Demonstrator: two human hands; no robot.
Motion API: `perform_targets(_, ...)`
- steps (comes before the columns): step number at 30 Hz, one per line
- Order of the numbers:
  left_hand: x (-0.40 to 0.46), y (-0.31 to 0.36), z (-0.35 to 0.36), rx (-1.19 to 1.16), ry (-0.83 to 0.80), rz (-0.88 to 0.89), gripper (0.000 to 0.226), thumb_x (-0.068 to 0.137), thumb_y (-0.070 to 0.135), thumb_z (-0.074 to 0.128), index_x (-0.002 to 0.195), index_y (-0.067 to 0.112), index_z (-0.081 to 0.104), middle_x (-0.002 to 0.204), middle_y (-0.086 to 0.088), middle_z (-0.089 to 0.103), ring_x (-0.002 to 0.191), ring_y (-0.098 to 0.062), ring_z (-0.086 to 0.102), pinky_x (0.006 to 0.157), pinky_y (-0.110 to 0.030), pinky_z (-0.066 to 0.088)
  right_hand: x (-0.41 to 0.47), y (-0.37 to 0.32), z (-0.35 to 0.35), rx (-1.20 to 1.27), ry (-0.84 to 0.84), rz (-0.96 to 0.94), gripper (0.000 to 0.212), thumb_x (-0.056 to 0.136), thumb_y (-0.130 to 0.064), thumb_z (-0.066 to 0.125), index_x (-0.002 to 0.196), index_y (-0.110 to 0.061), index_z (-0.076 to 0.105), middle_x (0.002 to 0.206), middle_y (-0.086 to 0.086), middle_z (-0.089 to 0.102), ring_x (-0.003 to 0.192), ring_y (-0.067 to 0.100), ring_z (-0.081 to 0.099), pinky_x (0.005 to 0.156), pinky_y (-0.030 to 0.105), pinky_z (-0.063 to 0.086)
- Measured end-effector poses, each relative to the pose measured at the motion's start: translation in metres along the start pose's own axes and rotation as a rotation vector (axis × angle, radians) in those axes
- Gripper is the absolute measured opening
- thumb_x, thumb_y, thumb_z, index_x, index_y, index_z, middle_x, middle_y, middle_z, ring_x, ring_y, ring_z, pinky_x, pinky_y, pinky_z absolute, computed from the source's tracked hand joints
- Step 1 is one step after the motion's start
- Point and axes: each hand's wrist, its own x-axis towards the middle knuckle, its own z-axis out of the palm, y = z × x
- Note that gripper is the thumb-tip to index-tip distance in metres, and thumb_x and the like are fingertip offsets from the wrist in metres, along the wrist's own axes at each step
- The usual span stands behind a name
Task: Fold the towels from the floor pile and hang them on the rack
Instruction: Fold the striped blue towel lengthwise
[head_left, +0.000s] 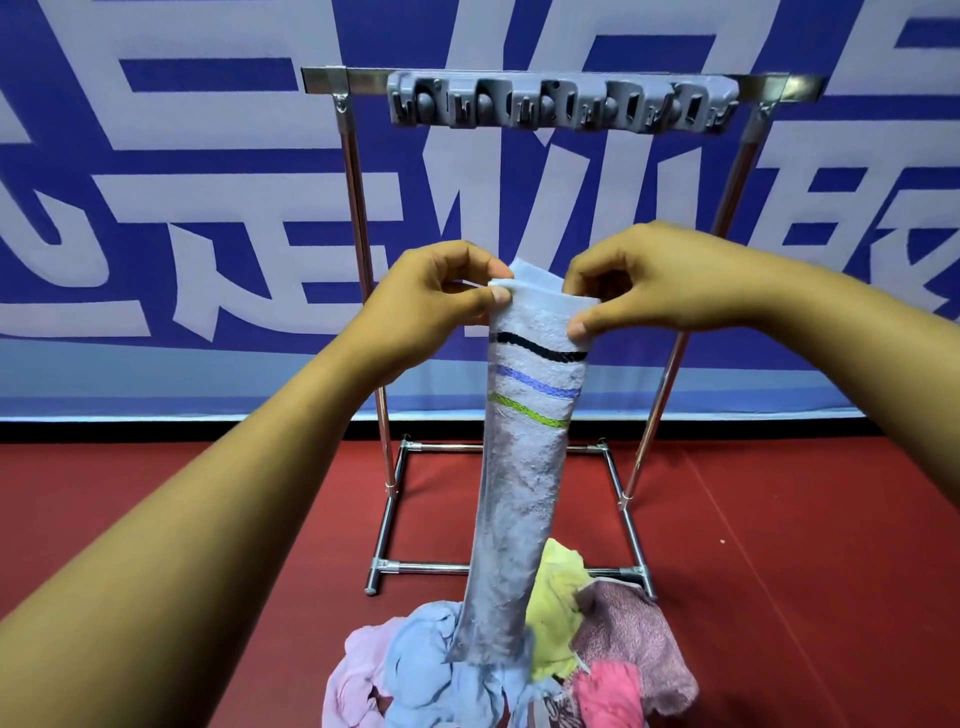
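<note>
A pale blue towel (519, 483) with black, blue and green stripes hangs lengthwise, folded into a narrow strip. My left hand (431, 296) pinches its top left corner. My right hand (639, 283) pinches the top right corner. The towel's lower end reaches down to the floor pile (597, 639) of pink, blue, yellow and mauve towels. Behind stands the metal rack (358, 208), with a grey clip holder (561, 104) on its top bar. No towel hangs on the rack.
The rack's base frame (384, 540) rests on red floor (208, 519) just behind the pile. A blue and white banner wall (156, 182) closes off the back.
</note>
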Motion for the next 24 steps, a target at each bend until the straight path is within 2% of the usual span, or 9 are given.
perform_targets(2,-0.001,0.0,0.001,0.0,-0.01,-0.001,0.011,0.089,0.004,0.064,0.089,0.014,0.065,0.087,0.0,0.068,0.082,-0.011,0.068,0.077,-0.022,0.054,0.001,0.001,0.003,-0.031,-0.029,0.001,0.011,0.084,-0.025,0.071,0.095,-0.027,0.071,0.08,-0.007,0.07,0.071,0.004,0.061,0.071,0.02,0.046)
perform_targets(5,-0.001,0.001,0.001,0.058,-0.014,-0.01,0.009,0.089,0.003,0.063,0.091,0.012,0.065,0.091,-0.003,0.069,0.083,-0.013,0.068,0.076,-0.022,0.054,0.005,-0.002,0.007,-0.149,-0.084,-0.006,0.017,0.086,-0.023,0.065,0.102,-0.024,0.07,0.089,0.001,0.068,0.083,0.019,0.06,0.079,0.035,0.049)
perform_targets(9,-0.004,-0.002,0.001,0.078,-0.003,-0.035,0.007,0.089,0.003,0.064,0.091,0.01,0.065,0.091,-0.005,0.068,0.081,-0.012,0.068,0.075,-0.02,0.054,0.005,-0.005,0.009,-0.313,-0.059,-0.029,0.024,0.088,-0.028,0.062,0.111,-0.027,0.068,0.085,-0.007,0.064,0.078,0.013,0.054,0.071,0.028,0.041)
perform_targets(11,-0.006,-0.003,-0.001,0.083,0.007,-0.044,0.006,0.089,0.003,0.065,0.091,0.008,0.066,0.091,-0.006,0.069,0.081,-0.012,0.068,0.076,-0.022,0.056,0.004,-0.004,0.009,-0.341,-0.001,-0.02,0.027,0.089,-0.039,0.056,0.104,-0.024,0.072,0.081,-0.009,0.065,0.074,0.01,0.054,0.071,0.027,0.041)
perform_targets(13,-0.008,-0.005,-0.003,0.134,-0.002,-0.049,0.005,0.088,0.005,0.067,0.092,0.007,0.067,0.091,-0.007,0.071,0.082,-0.015,0.07,0.079,-0.025,0.057,0.003,-0.004,0.009,-0.26,0.025,0.05,0.036,0.091,-0.041,0.046,0.084,-0.017,0.072,0.073,-0.004,0.068,0.066,0.007,0.056,0.069,0.028,0.045)
perform_targets(15,-0.01,-0.006,-0.004,0.168,-0.005,-0.053,0.005,0.087,0.005,0.068,0.09,0.009,0.067,0.089,-0.006,0.072,0.084,-0.017,0.071,0.08,-0.026,0.058,0.003,-0.004,0.01,-0.081,0.025,0.148,0.04,0.096,-0.034,0.043,0.073,-0.015,0.069,0.066,-0.004,0.07,0.058,-0.001,0.058,0.063,0.017,0.045)
perform_targets(16,-0.011,-0.006,-0.004,0.173,-0.003,-0.054,0.006,0.086,0.005,0.069,0.089,0.01,0.068,0.088,-0.005,0.073,0.084,-0.017,0.071,0.08,-0.027,0.058,0.003,-0.005,0.01,-0.007,0.019,0.176,0.039,0.096,-0.031,0.044,0.072,-0.015,0.07,0.066,-0.004,0.071,0.059,-0.001,0.061,0.062,0.015,0.045)
perform_targets(20,-0.013,-0.005,-0.003,0.166,-0.019,-0.056,0.008,0.085,0.003,0.07,0.089,0.009,0.068,0.089,-0.006,0.073,0.083,-0.014,0.071,0.079,-0.023,0.057,0.003,0.0,0.011,0.188,-0.043,0.194,0.018,0.089,-0.024,0.062,0.079,-0.016,0.075,0.074,0.0,0.074,0.074,0.012,0.071,0.066,0.021,0.053)
perform_targets(24,-0.016,-0.005,-0.001,0.17,-0.024,-0.054,0.008,0.084,0.003,0.07,0.092,0.007,0.069,0.09,-0.003,0.074,0.084,-0.013,0.072,0.076,-0.019,0.056,0.003,0.002,0.013,0.238,-0.06,0.194,0.008,0.084,-0.013,0.069,0.081,-0.015,0.076,0.072,0.001,0.074,0.071,0.008,0.071,0.06,0.015,0.053)
